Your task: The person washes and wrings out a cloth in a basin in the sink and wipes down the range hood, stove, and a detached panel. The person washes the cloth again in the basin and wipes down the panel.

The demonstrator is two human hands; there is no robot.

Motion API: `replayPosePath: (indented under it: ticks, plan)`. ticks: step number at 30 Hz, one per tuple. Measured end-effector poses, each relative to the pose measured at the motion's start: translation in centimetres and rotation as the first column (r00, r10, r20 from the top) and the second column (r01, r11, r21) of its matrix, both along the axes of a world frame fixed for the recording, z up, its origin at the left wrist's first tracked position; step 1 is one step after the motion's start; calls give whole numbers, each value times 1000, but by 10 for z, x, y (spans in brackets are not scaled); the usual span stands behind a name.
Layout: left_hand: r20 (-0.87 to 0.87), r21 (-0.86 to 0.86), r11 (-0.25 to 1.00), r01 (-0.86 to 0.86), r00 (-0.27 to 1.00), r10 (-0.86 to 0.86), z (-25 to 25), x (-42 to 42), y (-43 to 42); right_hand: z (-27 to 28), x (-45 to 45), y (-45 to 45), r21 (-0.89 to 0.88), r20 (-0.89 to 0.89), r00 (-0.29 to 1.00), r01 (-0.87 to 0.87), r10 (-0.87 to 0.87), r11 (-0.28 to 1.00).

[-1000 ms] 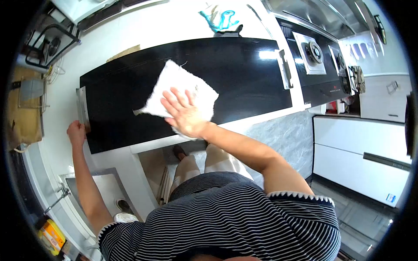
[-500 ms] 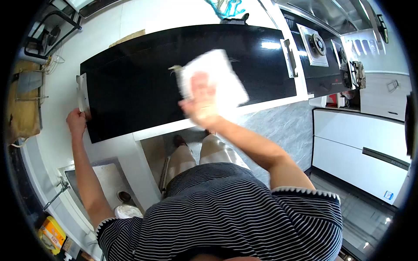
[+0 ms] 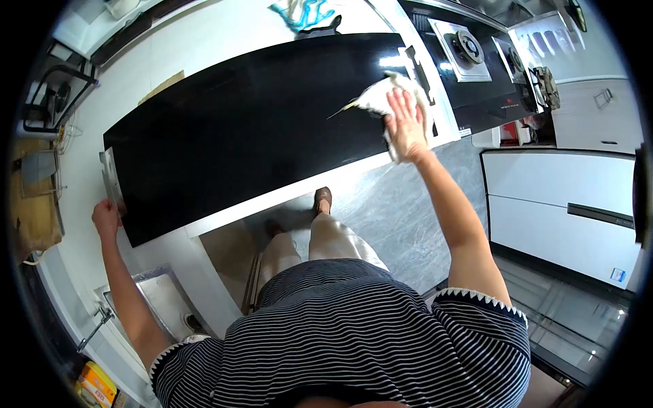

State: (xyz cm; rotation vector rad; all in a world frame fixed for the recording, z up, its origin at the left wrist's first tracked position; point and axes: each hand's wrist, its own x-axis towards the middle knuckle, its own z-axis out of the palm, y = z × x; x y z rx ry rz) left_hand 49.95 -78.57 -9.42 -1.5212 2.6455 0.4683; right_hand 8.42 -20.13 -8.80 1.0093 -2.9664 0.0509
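A long glossy black panel (image 3: pixel 258 122) lies across the white counter, with a metal bracket at each end. My left hand (image 3: pixel 107 219) is closed at the lower end of the left bracket (image 3: pixel 110 178). Near the panel's right end, a crumpled white cloth (image 3: pixel 381 95) lies under my right hand (image 3: pixel 408 129). That hand rests flat on the cloth, its fingers stretched out. From the cloth's left side a thin yellowish strand trails over the black surface. Part of the right bracket (image 3: pixel 420 71) shows beside the cloth.
A gas stove (image 3: pixel 468 47) stands beyond the panel's right end. The sink (image 3: pixel 163 302) with its tap (image 3: pixel 98 323) is at lower left. A blue and white bundle (image 3: pixel 303 12) lies on the counter behind the panel. White drawers (image 3: pixel 544 211) stand at right.
My right hand has slid right with the cloth, from the panel's middle to its right end. The left hand stays at the left bracket. The whole view has shifted and turned a little.
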Motion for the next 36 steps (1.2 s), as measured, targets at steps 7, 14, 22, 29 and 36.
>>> replayPosePath:
  ticks: [7,14,22,29,36]
  plan:
    - [88,-271,959,86,994,-64,-25,18,-17,8,-51,5,-625,721,692,667,-27,406]
    - [199,-310,933,-184,947,253,23,-35,48,64,-82,2,-244,705,187,970,684,-14]
    - [-427,-346,786,512,660,-618,78,-299,328,-2,-115,53,-496,192,924,383,-332,780]
    - [-244,-297,519,801,462,-853,2,-478,478,-20,-117,44,-514,-92,968,154,-233,844]
    - [-196,-275,648,710,618,-761,0,-569,467,-20,-115,46,-544,-68,972,153,-226,825]
